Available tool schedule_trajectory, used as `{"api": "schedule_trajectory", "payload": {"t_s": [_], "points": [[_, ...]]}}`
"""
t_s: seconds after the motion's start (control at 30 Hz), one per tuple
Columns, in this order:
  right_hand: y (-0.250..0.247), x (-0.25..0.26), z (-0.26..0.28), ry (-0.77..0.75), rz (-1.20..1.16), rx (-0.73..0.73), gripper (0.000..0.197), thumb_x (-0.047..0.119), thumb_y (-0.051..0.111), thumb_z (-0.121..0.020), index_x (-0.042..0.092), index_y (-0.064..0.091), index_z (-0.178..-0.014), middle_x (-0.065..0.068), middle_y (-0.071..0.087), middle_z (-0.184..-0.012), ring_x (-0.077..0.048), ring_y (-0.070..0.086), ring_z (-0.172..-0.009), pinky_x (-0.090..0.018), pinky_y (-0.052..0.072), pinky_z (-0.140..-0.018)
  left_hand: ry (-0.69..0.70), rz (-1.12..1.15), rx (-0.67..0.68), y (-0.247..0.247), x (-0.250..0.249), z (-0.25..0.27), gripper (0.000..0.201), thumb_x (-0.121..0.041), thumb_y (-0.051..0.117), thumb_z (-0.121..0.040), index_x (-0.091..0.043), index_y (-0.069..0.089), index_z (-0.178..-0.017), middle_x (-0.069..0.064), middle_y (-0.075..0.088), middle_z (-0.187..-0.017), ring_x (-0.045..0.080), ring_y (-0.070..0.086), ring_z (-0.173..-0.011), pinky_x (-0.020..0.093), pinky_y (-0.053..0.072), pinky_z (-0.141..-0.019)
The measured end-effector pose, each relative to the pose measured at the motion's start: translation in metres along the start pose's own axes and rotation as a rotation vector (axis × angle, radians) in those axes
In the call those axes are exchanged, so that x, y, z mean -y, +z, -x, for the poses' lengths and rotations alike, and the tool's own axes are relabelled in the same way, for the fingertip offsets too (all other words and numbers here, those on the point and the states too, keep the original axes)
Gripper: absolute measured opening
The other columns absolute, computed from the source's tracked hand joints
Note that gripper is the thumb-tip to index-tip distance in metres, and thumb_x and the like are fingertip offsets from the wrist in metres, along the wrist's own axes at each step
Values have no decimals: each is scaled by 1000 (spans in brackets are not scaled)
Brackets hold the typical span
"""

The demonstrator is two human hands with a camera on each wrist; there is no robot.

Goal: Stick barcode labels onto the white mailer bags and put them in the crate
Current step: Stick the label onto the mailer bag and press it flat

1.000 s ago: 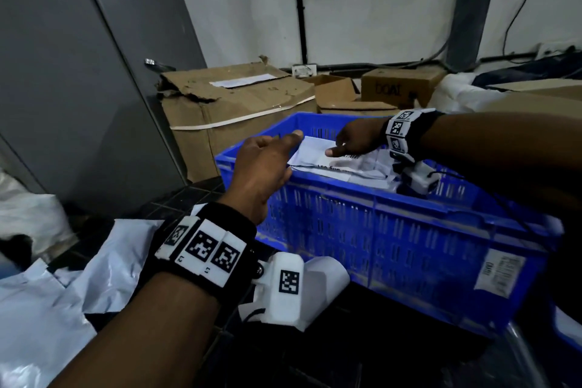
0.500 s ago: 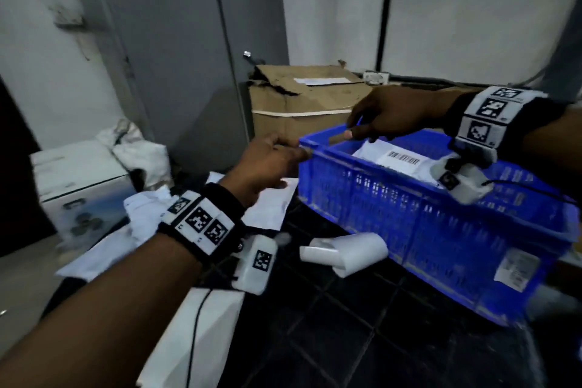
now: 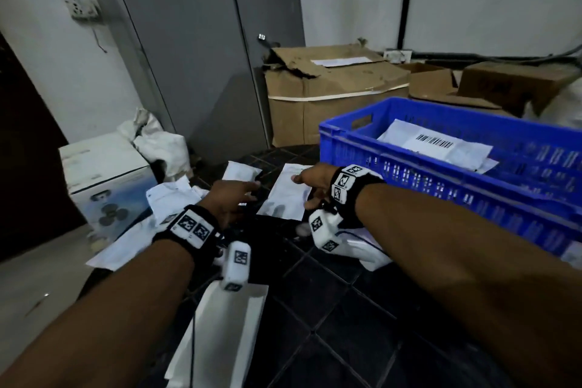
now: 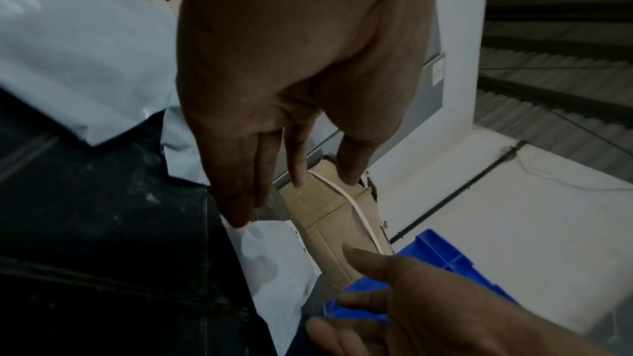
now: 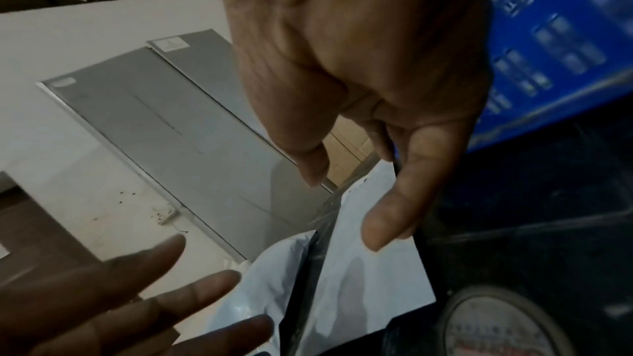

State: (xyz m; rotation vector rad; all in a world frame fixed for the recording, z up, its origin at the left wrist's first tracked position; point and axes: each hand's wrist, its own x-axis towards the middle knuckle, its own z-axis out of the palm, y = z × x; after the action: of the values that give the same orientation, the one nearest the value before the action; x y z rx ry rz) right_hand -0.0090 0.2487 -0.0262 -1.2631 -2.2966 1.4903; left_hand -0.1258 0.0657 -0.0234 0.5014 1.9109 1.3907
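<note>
Both hands have left the blue crate (image 3: 441,186) since a second ago and now reach down to the dark tiled floor (image 3: 330,309). Left hand (image 3: 231,198) and right hand (image 3: 311,183) flank a white mailer bag (image 3: 285,195) lying flat there, fingers relaxed and spread, gripping nothing. Contact with the bag: cannot tell. Labelled mailer bag (image 3: 441,148) lies in the crate, barcode label (image 3: 436,142) face up. More white bags (image 3: 171,195) are scattered left; label roll (image 5: 493,326) sits near the right wrist.
</note>
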Motion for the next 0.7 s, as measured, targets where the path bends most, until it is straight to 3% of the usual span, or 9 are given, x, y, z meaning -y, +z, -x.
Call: {"api": "schedule_trajectory", "payload": {"t_s": [0.07,0.17,0.27,0.37,0.47,0.53,0.6,0.67,0.7], "points": [[7,-10,-21,-42,32,30,39,28,60,-102,10,54,-137,-16,54,-146,-26,66,-105,-43,59,-95,-3,32,23,12,6,-13,13,-22,63,-101,-13,65,-91,5,61,-75,18,55,-56,26,44,-49],[15,-29,-67,-44,138,0,53,29,55,-102,3,48,-147,-17,49,-149,-35,52,-135,-47,47,-111,-28,87,34,21,17,-31,15,-20,59,-104,-7,67,-103,11,68,-85,17,64,-58,25,52,-46],[24,-51,-134,-63,357,-13,53,47,61,-97,19,56,-141,-2,53,-148,-29,57,-126,-48,51,-105,-50,62,45,19,23,-39,26,-19,61,-102,-1,65,-121,16,68,-93,22,63,-67,26,54,-51],[30,-23,-79,-101,348,-3,38,28,53,-105,4,61,-133,-14,57,-141,-33,56,-126,-41,46,-108,-62,-13,70,14,22,-39,37,-21,65,-98,-6,63,-132,15,67,-88,23,61,-62,30,52,-56],[32,-8,-41,-106,271,-64,46,19,62,-97,-4,58,-137,-20,59,-139,-37,57,-129,-45,49,-106,-63,-3,127,10,15,-26,23,-31,58,-104,-11,64,-113,8,62,-82,20,58,-62,25,51,-50],[25,7,-16,-56,174,-186,43,21,72,-85,-1,68,-121,-16,69,-115,-34,68,-108,-35,58,-81,-19,-20,100,2,8,-15,30,-44,56,-103,-15,62,-98,8,60,-80,19,54,-59,21,45,-46],[14,21,20,-165,294,-313,27,28,73,-76,8,72,-94,-13,70,-94,-33,69,-88,-26,47,-60,31,35,65,-12,-2,-1,48,-61,59,-96,-14,64,-106,11,69,-92,24,64,-69,28,52,-62],[3,25,64,-351,556,-407,21,33,67,-75,15,68,-84,-11,70,-88,-34,68,-85,-27,43,-61,22,140,82,-25,-10,21,66,-73,56,-91,-16,61,-125,15,75,-109,34,72,-97,45,57,-89],[-3,23,92,-453,661,-440,19,33,66,-77,19,69,-88,-9,72,-91,-34,69,-87,-29,46,-63,14,211,107,-31,-14,34,75,-78,53,-88,-17,57,-130,20,74,-113,38,72,-105,51,56,-94]]}}
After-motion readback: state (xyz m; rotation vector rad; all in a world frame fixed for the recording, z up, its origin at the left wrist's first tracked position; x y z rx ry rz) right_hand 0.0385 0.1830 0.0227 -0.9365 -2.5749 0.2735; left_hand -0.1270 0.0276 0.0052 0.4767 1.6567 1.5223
